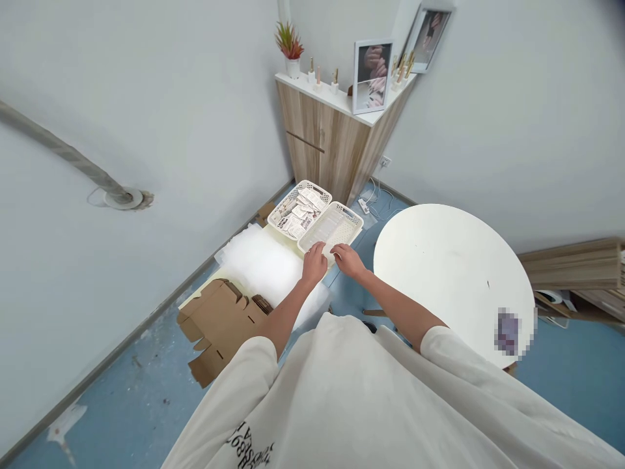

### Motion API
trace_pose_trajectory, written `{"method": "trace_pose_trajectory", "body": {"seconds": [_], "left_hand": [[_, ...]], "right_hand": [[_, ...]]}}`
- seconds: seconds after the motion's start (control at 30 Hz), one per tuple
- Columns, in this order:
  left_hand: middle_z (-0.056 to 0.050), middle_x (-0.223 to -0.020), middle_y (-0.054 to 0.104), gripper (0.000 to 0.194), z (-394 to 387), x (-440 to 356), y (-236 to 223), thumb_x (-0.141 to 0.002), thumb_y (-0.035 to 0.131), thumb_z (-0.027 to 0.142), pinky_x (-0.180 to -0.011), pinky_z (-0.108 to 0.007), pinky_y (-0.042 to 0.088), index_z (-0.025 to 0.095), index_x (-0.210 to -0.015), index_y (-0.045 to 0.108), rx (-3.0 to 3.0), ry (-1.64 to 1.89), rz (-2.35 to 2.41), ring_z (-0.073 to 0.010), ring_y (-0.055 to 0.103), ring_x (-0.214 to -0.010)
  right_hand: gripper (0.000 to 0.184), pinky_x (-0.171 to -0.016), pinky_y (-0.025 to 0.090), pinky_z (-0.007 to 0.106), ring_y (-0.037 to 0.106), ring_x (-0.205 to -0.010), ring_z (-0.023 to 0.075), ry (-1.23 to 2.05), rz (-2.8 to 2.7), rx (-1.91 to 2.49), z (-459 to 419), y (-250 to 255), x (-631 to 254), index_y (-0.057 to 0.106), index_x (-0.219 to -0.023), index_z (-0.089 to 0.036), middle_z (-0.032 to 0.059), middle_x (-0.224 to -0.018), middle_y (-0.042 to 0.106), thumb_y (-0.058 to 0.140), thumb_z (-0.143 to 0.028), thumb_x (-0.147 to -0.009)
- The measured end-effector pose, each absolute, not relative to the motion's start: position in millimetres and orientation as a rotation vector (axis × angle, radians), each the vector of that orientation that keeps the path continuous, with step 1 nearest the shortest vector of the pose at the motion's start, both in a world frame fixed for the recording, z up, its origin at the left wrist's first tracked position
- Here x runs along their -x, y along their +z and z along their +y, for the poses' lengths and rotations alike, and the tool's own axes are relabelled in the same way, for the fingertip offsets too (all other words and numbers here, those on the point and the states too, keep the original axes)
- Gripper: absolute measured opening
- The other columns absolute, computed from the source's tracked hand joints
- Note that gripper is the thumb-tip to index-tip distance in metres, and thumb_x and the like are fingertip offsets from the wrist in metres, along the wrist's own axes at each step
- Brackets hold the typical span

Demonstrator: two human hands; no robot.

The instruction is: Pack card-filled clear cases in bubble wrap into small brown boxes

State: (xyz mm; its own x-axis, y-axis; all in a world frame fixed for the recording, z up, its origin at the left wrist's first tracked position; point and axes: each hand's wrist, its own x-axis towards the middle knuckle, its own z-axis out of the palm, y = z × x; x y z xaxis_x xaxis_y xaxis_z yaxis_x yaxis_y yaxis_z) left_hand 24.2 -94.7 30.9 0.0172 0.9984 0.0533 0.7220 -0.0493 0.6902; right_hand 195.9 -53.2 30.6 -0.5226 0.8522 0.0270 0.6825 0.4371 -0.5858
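Observation:
Both hands are at the near edge of a white perforated plastic basket [359,228], with clear flat plastic pieces [328,228] lying in it. My left hand [315,263] is closed, fingers curled, at the basket's near corner. My right hand [348,260] is just to the right, its fingers also curled inward and a small gap between the two hands. Whatever the fingertips pinch is too small or clear to make out. Beside it on the left, a second white basket [273,218] holds many small printed white packets [303,212].
A stack of white translucent sheets or bags [263,264] lies left of my arms, with flattened brown cardboard boxes [219,322] nearer. A round white table [439,260] stands right, a blurred item on it. Behind are a wooden cabinet [327,140] and a power strip [364,206] with cables.

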Motion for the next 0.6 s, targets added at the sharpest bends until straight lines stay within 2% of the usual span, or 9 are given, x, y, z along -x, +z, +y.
{"method": "trace_pose_trajectory", "body": {"seconds": [0.1, 0.3, 0.6], "left_hand": [[-0.012, -0.146, 0.052, 0.053, -90.0, -42.1, 29.9, -0.092, 0.04, 0.009, -0.113, -0.039, 0.04, 0.018, -0.144, 0.046, -1.78, 0.827, 1.731, -0.0232, 0.048, -0.137], [-0.011, -0.137, 0.06, 0.053, -89.4, -96.7, 23.7, -0.091, 0.043, 0.01, -0.11, -0.039, 0.043, 0.02, -0.143, 0.047, -1.772, 0.78, 1.6, -0.0235, 0.054, -0.131], [-0.012, -0.137, 0.06, 0.049, -93.2, -212.1, 18.6, -0.091, 0.046, 0.014, -0.106, -0.04, 0.047, 0.02, -0.14, 0.052, -1.733, 0.67, 1.397, -0.0259, 0.058, -0.125]], "right_hand": [[0.028, -0.1, 0.045, 0.037, 0.059, -0.111, 0.0229, 0.759, -2.199, 1.407, -59.4, 37.2, -213.0, 0.065, -0.109, -0.021, 0.009, -0.113, 0.067, 0.044, -0.014, -0.093], [0.018, -0.082, 0.052, 0.033, 0.064, -0.089, 0.0191, 0.857, -1.784, 1.663, -79.6, 43.0, -270.4, 0.057, -0.104, -0.024, 0.0039, -0.102, 0.069, 0.046, -0.026, -0.091], [0.023, -0.085, 0.055, 0.036, 0.066, -0.093, 0.0199, 0.848, -1.357, 1.761, -118.5, 41.1, -387.1, 0.058, -0.104, -0.024, 0.0061, -0.106, 0.07, 0.052, -0.033, -0.084]]}}
